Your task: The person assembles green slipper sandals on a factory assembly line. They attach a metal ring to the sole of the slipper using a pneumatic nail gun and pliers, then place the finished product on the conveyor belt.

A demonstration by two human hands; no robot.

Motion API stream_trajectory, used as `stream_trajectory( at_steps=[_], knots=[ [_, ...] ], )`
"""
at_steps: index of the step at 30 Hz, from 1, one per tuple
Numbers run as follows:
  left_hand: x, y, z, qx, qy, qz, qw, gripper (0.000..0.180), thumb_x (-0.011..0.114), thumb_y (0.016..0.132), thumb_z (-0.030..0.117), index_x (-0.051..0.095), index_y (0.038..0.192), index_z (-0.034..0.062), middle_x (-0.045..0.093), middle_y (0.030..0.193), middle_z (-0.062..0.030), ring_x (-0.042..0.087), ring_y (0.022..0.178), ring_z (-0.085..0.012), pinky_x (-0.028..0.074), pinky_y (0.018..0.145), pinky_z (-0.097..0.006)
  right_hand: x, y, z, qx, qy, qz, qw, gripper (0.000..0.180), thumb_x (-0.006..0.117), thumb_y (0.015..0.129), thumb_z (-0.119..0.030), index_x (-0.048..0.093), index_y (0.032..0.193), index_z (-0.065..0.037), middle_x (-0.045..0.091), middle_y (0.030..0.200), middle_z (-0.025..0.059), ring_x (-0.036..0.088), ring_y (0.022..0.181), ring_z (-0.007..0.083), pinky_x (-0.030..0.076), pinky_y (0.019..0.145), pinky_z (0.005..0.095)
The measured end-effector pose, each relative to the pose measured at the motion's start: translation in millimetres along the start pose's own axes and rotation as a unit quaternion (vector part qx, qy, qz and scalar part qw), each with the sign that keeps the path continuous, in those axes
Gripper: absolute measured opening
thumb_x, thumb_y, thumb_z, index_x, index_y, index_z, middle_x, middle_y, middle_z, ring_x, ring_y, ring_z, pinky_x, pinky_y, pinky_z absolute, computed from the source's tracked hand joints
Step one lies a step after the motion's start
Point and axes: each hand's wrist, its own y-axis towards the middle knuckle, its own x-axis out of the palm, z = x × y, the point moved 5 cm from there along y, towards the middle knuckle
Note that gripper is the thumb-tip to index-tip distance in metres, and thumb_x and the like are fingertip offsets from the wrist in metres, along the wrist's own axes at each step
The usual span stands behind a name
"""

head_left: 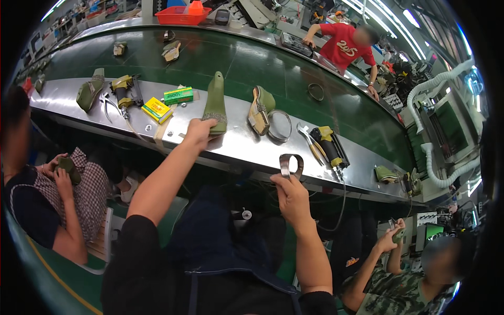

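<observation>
At the near edge of the steel ledge, my left hand (199, 132) grips the low end of a green shoe last (216, 97), which has a glittery strap across it. My right hand (292, 197) is raised in front of the ledge, its fingers closed on a shiny dark band (291, 165) bent into a loop. Between the hands, another green last with a tan sole (259, 111) lies on the ledge, beside a second looped band (280, 126). To the right are pincers (312, 144) and a yellow-and-black staple gun (329, 147) with a hose.
Left on the ledge are a yellow box (157, 109), a green box (178, 95), another staple gun (124, 92), pincers (108, 105) and a last (90, 90). The green conveyor belt (236, 52) carries more lasts. Co-workers sit on both sides; one in red (346, 47) stands across.
</observation>
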Motion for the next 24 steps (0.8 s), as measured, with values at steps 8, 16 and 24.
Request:
stream_trajectory(
  at_steps=[8,16,24],
  knots=[
    [-76,-7,106,0.101,0.255,-0.088,0.958,0.038,0.074,0.097,0.023,0.069,0.123,-0.0046,0.074,0.110,-0.0120,0.072,0.092,-0.0184,0.060,0.081,-0.034,-24,-66,26,0.087,0.014,0.013,0.996,0.021,0.066,0.094,0.005,0.073,0.111,-0.006,0.072,0.100,0.0139,0.071,0.090,0.0363,0.057,0.077,0.0407],
    [-44,95,65,0.256,0.400,0.067,0.878,0.043,0.068,0.100,0.034,0.072,0.121,-0.0029,0.076,0.105,-0.0127,0.069,0.096,-0.0231,0.053,0.087,-0.036,-5,-58,5,-0.014,-0.012,0.017,1.000,0.030,0.068,0.084,0.007,0.074,0.109,-0.008,0.074,0.103,0.0094,0.071,0.095,0.0321,0.057,0.080,0.0416],
    [1,69,66,0.448,0.523,0.191,0.699,0.042,0.066,0.101,0.029,0.066,0.126,-0.0042,0.073,0.114,-0.0232,0.070,0.103,-0.0348,0.052,0.094,-0.043,11,-32,-24,-0.124,-0.063,-0.014,0.990,0.026,0.068,0.081,-0.001,0.074,0.105,-0.006,0.071,0.098,0.0057,0.068,0.091,0.0256,0.055,0.077,0.0387]
  ],
)
